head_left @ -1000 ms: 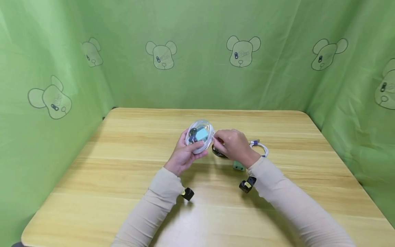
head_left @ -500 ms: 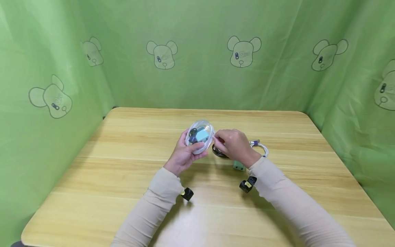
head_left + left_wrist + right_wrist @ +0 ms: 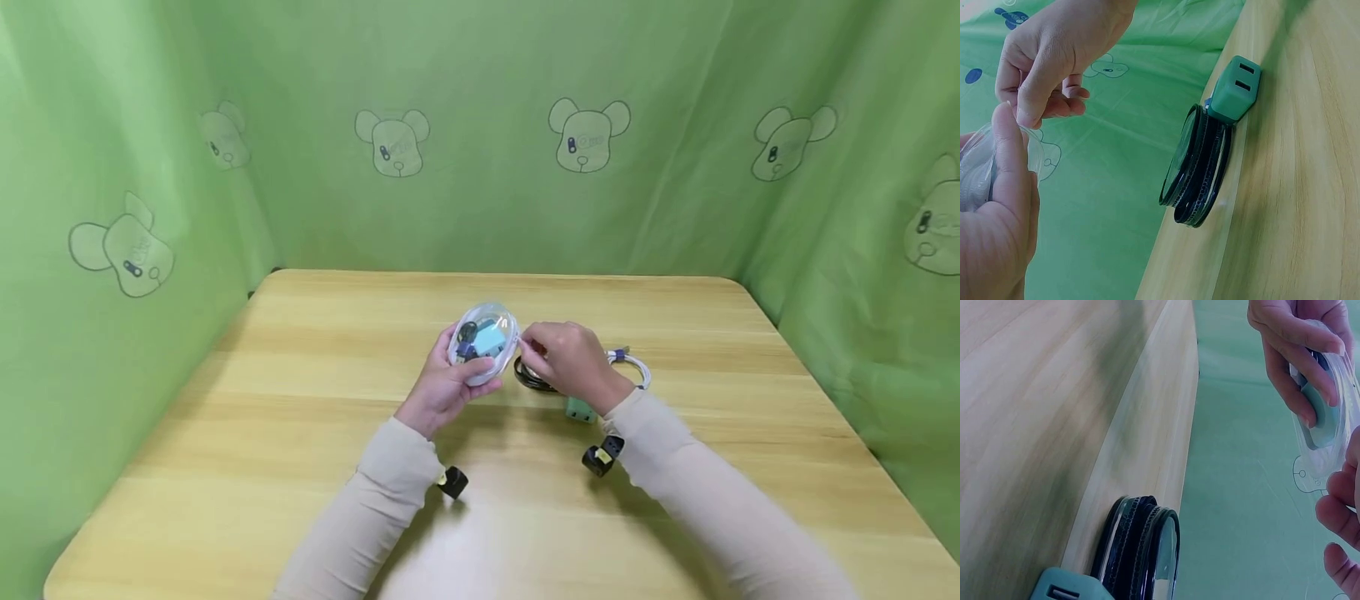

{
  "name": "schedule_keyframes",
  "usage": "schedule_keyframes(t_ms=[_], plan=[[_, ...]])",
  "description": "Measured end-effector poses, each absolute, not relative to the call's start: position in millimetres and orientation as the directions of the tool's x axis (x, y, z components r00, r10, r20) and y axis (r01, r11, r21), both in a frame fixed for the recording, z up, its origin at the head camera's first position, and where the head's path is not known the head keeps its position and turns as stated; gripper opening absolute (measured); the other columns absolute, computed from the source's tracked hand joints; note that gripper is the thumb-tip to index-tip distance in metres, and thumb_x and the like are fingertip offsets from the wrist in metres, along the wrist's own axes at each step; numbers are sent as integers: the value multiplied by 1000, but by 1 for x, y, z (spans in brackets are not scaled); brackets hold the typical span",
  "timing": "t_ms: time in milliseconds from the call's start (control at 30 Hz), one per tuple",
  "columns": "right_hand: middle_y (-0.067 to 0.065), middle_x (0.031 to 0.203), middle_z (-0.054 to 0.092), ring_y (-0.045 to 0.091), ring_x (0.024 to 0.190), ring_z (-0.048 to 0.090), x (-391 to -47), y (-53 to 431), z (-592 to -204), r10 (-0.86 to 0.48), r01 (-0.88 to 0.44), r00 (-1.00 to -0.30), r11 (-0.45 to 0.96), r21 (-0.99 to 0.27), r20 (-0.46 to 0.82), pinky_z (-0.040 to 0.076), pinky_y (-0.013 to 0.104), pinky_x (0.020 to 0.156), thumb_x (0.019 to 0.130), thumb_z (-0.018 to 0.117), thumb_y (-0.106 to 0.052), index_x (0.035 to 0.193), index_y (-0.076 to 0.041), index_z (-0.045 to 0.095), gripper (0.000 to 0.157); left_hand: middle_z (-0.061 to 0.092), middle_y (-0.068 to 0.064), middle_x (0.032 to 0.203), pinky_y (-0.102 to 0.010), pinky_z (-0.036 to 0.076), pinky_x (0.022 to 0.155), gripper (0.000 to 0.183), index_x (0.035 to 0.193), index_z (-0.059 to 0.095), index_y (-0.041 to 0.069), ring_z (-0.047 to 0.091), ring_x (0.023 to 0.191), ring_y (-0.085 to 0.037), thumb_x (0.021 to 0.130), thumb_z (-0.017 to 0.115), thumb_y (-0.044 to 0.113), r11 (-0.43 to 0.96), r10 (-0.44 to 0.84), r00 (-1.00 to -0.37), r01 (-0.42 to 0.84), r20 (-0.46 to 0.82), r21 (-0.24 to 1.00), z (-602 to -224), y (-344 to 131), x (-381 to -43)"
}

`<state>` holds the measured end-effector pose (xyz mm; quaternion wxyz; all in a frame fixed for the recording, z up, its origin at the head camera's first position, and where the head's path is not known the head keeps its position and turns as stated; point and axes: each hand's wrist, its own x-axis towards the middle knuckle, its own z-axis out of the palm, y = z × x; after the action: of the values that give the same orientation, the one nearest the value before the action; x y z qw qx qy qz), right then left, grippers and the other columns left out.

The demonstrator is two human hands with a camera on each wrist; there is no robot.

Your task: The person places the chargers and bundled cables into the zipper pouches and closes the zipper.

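My left hand (image 3: 441,375) holds a clear oval zip case (image 3: 507,354) with white trim above the table, thumb across its front. Through the clear cover show a light-blue charger (image 3: 489,340) and a dark coiled cable (image 3: 467,331) with a blue tie. My right hand (image 3: 566,354) pinches at the case's right edge, where the zipper pull sits; the fingertips largely hide the pull. In the left wrist view the right thumb (image 3: 1036,94) and forefinger meet close to the case's rim.
Below the right hand lie a black-trimmed clear zip case (image 3: 1200,165) and a green charger (image 3: 1235,90), touching or nearly so. A white coiled cable (image 3: 636,363) with a blue tie rests to their right. Green curtains (image 3: 480,208) enclose the wooden table (image 3: 262,467).
Both hands keep their hold and hardly move. The case's cover looks flatter against its rim than a second ago. The head view has tilted slightly, shifting everything a little lower.
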<state>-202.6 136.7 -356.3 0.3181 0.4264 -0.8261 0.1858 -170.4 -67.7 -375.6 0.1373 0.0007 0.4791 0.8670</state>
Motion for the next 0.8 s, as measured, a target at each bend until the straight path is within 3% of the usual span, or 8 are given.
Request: schedule_keyframes(t_ms=[233,500,800], plan=[[5,68,66,12,53,57,-213,139,-346,-548,-807,-432,590,-35,716,52,25,47,84,67,-6,81,-1,67,6,40,-20,138,-37,61,73,78,145,35,21,57,106,-37,82,62,-16,-509,237,-969,-180,-64,842,-364,-66,-181],[4,67,65,10,53,56,-204,138,-356,-585,-819,-450,571,-51,675,51,21,47,83,68,-6,81,-1,67,5,39,-20,139,-38,61,71,79,146,33,20,58,103,-36,82,60,-19,-490,245,-962,-232,-122,841,-373,-69,-170],[4,67,65,11,52,56,-205,136,-363,-565,-803,-476,591,-72,674,50,23,45,85,66,-9,81,-1,66,9,41,-21,136,-36,61,71,77,147,33,16,59,98,-33,83,58,-19,-517,247,-964,-214,-94,829,-379,-70,-170]])
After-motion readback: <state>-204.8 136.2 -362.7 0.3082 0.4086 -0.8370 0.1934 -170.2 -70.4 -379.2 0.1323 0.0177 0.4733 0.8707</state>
